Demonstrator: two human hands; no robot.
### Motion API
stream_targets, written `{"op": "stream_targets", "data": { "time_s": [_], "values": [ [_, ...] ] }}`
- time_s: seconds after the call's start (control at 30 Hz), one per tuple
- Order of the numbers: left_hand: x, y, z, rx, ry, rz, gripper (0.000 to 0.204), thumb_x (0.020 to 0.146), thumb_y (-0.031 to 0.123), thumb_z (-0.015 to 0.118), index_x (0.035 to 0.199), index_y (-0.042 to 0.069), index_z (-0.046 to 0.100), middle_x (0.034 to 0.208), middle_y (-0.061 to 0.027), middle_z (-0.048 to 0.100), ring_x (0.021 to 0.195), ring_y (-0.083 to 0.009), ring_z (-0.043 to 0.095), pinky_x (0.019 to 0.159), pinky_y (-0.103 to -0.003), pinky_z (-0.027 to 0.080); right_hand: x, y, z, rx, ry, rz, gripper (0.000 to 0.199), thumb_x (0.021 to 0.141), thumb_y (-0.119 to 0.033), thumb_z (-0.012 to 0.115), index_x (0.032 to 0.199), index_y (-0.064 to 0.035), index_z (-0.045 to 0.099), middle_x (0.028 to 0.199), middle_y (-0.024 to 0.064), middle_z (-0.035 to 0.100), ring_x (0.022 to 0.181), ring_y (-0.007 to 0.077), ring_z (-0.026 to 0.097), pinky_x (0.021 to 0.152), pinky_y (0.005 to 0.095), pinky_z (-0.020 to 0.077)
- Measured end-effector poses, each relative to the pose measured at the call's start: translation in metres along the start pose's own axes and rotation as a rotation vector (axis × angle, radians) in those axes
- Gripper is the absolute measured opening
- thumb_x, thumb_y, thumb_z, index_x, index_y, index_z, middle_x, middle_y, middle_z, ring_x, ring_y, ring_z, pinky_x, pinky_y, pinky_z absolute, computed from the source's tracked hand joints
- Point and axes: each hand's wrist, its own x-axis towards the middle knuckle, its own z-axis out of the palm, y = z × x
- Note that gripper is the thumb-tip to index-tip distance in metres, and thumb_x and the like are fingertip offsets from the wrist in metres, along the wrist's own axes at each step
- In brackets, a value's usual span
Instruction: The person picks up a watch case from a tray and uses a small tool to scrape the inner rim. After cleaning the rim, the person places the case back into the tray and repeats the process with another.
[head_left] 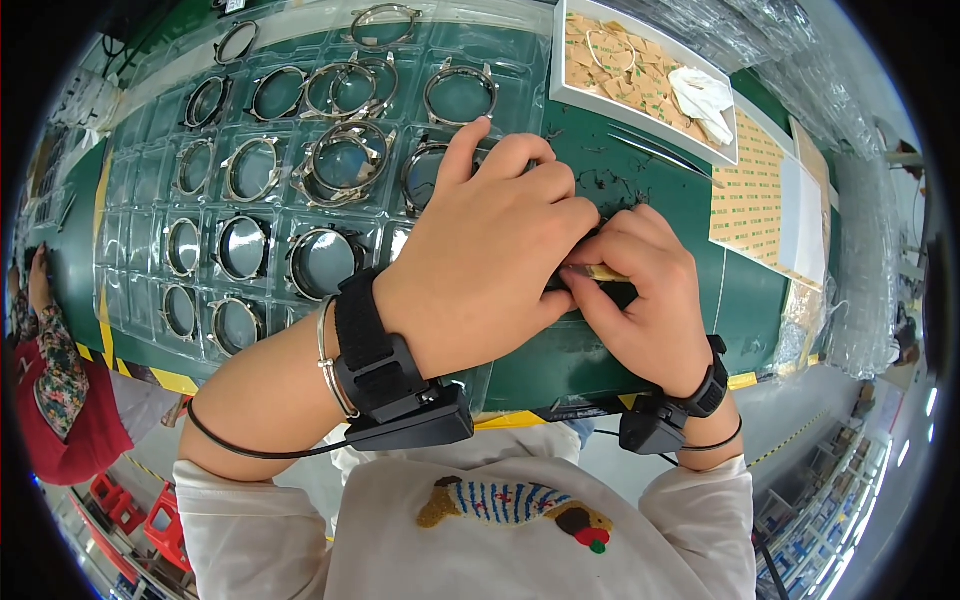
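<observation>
- Head view: the right hand point(645, 285) pinches a thin yellowish strip point(603, 272) between thumb and forefinger, probably for fine control.
- The left hand point(500, 240) is right beside it, fingers curled, perhaps steadying the work; I cannot tell whether they grip anything, because the hand's back hides them.
- Round metal frames point(296, 265) lie in the clear tray point(140, 200) at the left, mostly one per pocket, likely to keep them from scratching; some overlap.
- On the green table point(540, 375), dark scraps point(610, 185) and tweezers point(655, 147) lie beyond the right hand, seemingly within easy reach.
- The white box point(640, 128) holds tan paper pieces point(600, 65), presumably gathered there to contain them.
</observation>
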Motion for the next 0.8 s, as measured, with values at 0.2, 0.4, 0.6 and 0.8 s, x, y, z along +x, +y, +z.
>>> {"op": "stream_targets", "data": {
  "time_s": [0.2, 0.4, 0.6, 0.8],
  "values": [
    [0.000, 0.001, 0.000, -0.034, 0.013, -0.005, 0.045, 0.069, 0.021, 0.085, 0.111, 0.012, 0.069, 0.109, -0.0049, 0.061, 0.127, -0.0301, 0.049, 0.117, -0.057, 0.025, 0.001, -0.001, -0.006, 0.057, 0.009, 0.029, 0.011, 0.075, 0.004, 0.071, 0.083, -0.0006, 0.066, 0.081, 0.0085, 0.062, 0.077, 0.0272, 0.055, 0.069, 0.0350, 0.0439],
    [-0.002, 0.001, -0.001, -0.031, 0.016, -0.005, 0.047, 0.068, 0.022, 0.087, 0.111, 0.012, 0.070, 0.108, -0.0052, 0.061, 0.127, -0.0299, 0.049, 0.117, -0.057, 0.025, 0.001, -0.003, -0.013, 0.059, 0.050, 0.075, 0.007, 0.080, 0.000, 0.071, 0.083, -0.0026, 0.065, 0.079, 0.0095, 0.061, 0.074, 0.0309, 0.056, 0.068, 0.0381, 0.0454],
    [-0.002, 0.000, -0.004, -0.025, -0.006, -0.006, 0.055, 0.068, 0.023, 0.087, 0.118, 0.012, 0.068, 0.112, -0.0057, 0.062, 0.131, -0.0303, 0.048, 0.120, -0.055, 0.025, -0.005, 0.010, -0.023, 0.082, 0.245, 0.221, 0.005, 0.086, 0.004, 0.065, 0.089, 0.0010, 0.062, 0.078, 0.0078, 0.057, 0.067, 0.0205, 0.050, 0.064, 0.0283, 0.0414],
    [-0.003, -0.003, -0.007, -0.060, 0.010, -0.003, 0.063, 0.067, 0.025, 0.088, 0.124, 0.010, 0.065, 0.113, -0.0071, 0.063, 0.134, -0.0308, 0.048, 0.121, -0.052, 0.024, 0.003, 0.029, -0.026, -0.103, 0.248, 0.215, 0.005, 0.088, 0.004, 0.065, 0.091, 0.0007, 0.063, 0.080, 0.0089, 0.060, 0.069, 0.0206, 0.055, 0.064, 0.0272, 0.0437]
  ]
}}
